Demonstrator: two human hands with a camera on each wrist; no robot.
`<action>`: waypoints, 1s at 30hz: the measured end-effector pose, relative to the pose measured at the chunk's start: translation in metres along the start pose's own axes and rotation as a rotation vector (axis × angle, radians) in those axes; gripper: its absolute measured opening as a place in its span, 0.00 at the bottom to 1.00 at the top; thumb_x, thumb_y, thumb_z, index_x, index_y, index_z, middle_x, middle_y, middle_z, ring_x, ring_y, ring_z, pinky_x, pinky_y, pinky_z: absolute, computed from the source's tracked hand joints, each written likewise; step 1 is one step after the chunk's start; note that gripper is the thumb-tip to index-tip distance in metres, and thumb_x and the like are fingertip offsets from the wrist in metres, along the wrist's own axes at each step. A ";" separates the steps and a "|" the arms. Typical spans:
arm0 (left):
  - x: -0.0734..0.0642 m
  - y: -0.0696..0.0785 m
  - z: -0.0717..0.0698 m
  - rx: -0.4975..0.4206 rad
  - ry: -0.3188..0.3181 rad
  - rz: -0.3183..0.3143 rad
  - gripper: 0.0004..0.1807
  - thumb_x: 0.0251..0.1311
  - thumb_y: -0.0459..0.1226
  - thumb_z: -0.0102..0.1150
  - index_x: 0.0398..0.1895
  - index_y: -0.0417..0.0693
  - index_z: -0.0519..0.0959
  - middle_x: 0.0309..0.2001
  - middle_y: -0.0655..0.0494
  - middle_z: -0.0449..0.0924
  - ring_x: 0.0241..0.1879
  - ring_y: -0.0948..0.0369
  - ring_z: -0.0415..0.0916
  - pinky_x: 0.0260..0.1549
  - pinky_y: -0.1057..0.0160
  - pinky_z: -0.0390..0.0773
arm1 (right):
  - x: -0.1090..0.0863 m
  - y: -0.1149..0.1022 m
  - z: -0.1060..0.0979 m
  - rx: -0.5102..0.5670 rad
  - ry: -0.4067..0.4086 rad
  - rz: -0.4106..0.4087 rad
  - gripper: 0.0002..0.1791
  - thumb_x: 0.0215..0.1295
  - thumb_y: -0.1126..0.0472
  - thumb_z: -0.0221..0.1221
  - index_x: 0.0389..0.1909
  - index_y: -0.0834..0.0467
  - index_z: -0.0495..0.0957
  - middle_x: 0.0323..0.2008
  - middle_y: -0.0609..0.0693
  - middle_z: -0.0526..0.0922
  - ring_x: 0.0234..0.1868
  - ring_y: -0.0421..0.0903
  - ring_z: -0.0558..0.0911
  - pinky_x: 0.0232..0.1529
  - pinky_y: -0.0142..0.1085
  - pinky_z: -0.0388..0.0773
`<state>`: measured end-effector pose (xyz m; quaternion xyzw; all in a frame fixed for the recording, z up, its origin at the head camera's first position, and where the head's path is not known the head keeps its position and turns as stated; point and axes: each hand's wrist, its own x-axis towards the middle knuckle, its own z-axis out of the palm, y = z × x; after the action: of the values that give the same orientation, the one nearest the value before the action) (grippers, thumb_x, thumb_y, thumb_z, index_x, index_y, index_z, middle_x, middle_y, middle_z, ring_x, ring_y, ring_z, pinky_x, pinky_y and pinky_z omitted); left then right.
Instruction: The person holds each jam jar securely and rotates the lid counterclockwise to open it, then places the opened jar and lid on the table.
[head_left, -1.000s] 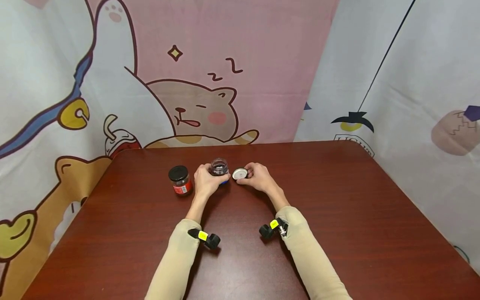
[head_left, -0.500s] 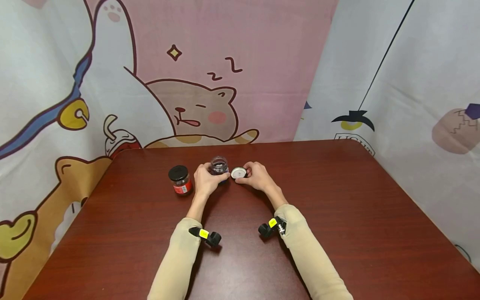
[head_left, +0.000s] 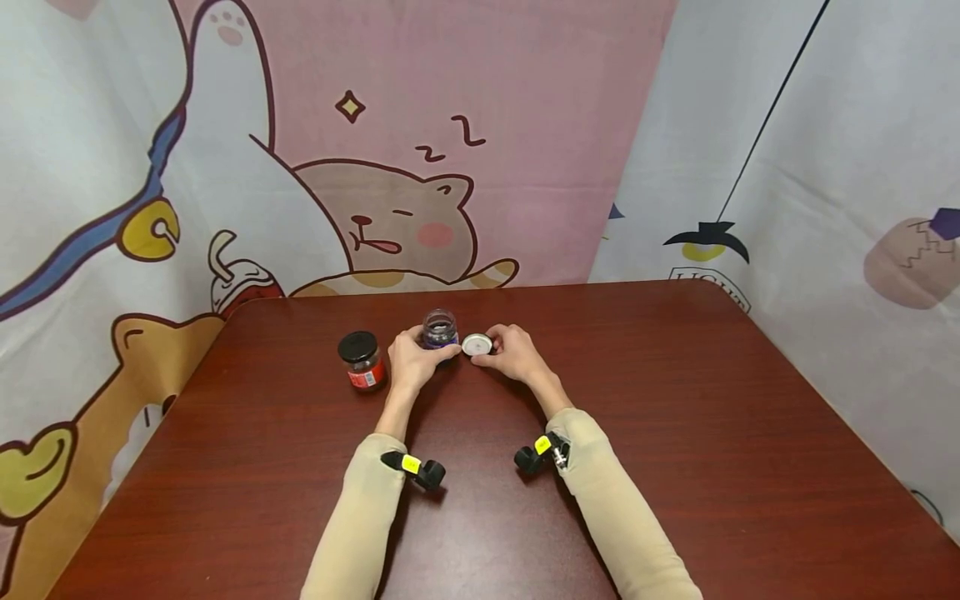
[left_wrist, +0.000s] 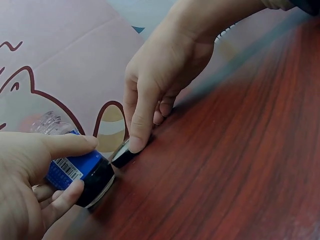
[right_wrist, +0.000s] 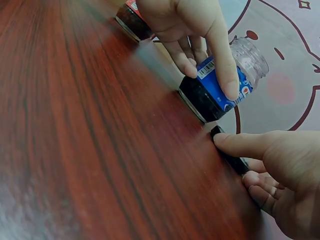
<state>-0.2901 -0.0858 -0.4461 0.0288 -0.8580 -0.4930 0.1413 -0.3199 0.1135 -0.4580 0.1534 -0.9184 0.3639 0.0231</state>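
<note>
My left hand (head_left: 412, 360) grips an open glass jar (head_left: 441, 327) with a blue label and dark contents, thumb on the near side. In the left wrist view the bare threaded neck of this jar (left_wrist: 80, 165) shows above the fingers. Whether its base touches the table or hovers just over it, I cannot tell. Just right of the jar, my right hand (head_left: 517, 354) pinches a round black lid (head_left: 477, 345) with its pale inside facing up. The right wrist view shows the lid (right_wrist: 231, 152) low at the tabletop, thumb on its rim, close beside the jar's base.
A second jar (head_left: 362, 362) with a black lid and red label stands upright left of my left hand. All this is on a dark red-brown wooden table (head_left: 675, 417). A printed cartoon cloth (head_left: 525, 150) hangs behind the table's far edge.
The blue-labelled jar has shifted slightly away from me in my left hand. The lid has moved a little left toward it. The red-labelled jar stays in place.
</note>
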 end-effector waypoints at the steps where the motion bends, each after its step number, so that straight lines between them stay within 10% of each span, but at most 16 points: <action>1: 0.000 0.000 0.000 -0.006 0.004 0.004 0.31 0.41 0.42 0.83 0.50 0.37 0.84 0.45 0.42 0.86 0.50 0.45 0.79 0.52 0.49 0.73 | 0.000 0.000 0.000 -0.007 0.006 -0.002 0.26 0.54 0.54 0.76 0.48 0.66 0.80 0.32 0.53 0.77 0.37 0.46 0.73 0.42 0.38 0.71; 30: -0.006 0.005 0.002 0.026 0.003 0.034 0.41 0.50 0.51 0.77 0.64 0.40 0.73 0.56 0.41 0.80 0.59 0.46 0.75 0.59 0.46 0.71 | -0.011 -0.012 -0.004 -0.080 -0.016 0.016 0.34 0.57 0.53 0.72 0.58 0.69 0.73 0.41 0.58 0.78 0.48 0.52 0.74 0.50 0.45 0.75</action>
<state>-0.2844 -0.0807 -0.4435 0.0168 -0.8645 -0.4792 0.1506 -0.3059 0.1110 -0.4485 0.1477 -0.9336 0.3258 0.0190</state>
